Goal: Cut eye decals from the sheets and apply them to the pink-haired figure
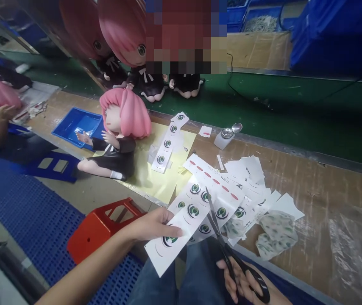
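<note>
Scissors (221, 245) parted in right hand (245, 284); left hand (154, 225) pinches strip (190, 222).

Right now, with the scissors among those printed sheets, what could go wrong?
The scissors in the right hand lie close to a printed eye; a slip might nick it.
Other sheets crowd the strip in the left hand's grip, so the blades could catch one.
The bottle's lid looks open; a knock might spill it.

Right of squat white metal-topped bottle (222, 141): passable brown tabletop (295, 173), then clear plastic film (355, 254), probably. Blocking: printed white paper sheets (215, 181) nearside, pink-haired black-dressed doll (120, 148) left.
</note>
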Demonstrator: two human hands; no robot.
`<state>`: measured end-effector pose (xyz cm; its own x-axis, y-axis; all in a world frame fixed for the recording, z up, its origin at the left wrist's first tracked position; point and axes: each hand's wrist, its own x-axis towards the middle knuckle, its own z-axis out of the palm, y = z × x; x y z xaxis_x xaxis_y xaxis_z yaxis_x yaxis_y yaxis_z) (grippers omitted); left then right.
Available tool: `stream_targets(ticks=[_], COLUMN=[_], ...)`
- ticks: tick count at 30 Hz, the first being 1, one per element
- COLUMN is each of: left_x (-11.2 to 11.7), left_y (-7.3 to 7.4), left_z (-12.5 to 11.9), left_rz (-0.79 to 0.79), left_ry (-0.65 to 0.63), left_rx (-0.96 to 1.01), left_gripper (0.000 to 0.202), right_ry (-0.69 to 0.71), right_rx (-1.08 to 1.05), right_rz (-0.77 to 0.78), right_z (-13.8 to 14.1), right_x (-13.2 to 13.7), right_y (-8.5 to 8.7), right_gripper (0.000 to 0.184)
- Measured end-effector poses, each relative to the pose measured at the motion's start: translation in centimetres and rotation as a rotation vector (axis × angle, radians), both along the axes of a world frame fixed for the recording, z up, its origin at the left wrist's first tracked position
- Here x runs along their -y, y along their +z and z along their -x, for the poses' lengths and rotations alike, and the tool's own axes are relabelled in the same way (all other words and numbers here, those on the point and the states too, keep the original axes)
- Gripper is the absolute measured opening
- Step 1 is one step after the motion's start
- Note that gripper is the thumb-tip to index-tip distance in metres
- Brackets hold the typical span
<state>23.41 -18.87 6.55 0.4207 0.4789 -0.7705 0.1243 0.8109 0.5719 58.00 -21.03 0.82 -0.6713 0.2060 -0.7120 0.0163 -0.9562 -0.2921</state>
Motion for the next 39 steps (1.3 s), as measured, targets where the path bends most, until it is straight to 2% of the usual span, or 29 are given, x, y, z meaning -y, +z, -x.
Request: stream_targets(ticks=[5,8,16,23,31,35,39], left_x=[-0.6,-1.0,-1.3,-1.4,-1.8,-2.1,-2.4], left_y=[2.2,3.2,3.9,3.8,3.6,2.8,1.7], left_z=[0.3,0.6,1.3,0.8,0.2,0.4,0.8], left_rz=[0.026,0.021,-0.035,-0.026,-0.030,-0.007,0.033], left_ry=[-0.045,-0.074,-0.164,-0.187,-0.191,-0.191,-0.197], left_rx=[-0.011,-0.021,-0.071,-0.131,-0.129,-0.148,-0.169], left_gripper=[0.036,0.032,0.025,0.030,0.026,0.028,0.032], right_ry=[0.006,0.073,0.247,0.280,0.330,0.379,0.421], right_rx=[-0.080,-0.084,-0.132,-0.143,-0.157,-0.091,-0.003], right_rz=[-0.117,-0.146,-0.188,-0.236,-0.274,-0.322,-0.380], right_z=[-0.4,-1.4,-4.1,-5.3,-6.1,-6.0,-5.4], right_x=[-4.0,-6.6,-11.4,-12.3,-12.6,-12.8,-13.1], right_y=[-1.3,-1.7,-2.2,-3.3,-4.4,-4.5,-4.6], right_gripper=[0.061,0.060,0.060,0.052,0.054,0.055,0.066])
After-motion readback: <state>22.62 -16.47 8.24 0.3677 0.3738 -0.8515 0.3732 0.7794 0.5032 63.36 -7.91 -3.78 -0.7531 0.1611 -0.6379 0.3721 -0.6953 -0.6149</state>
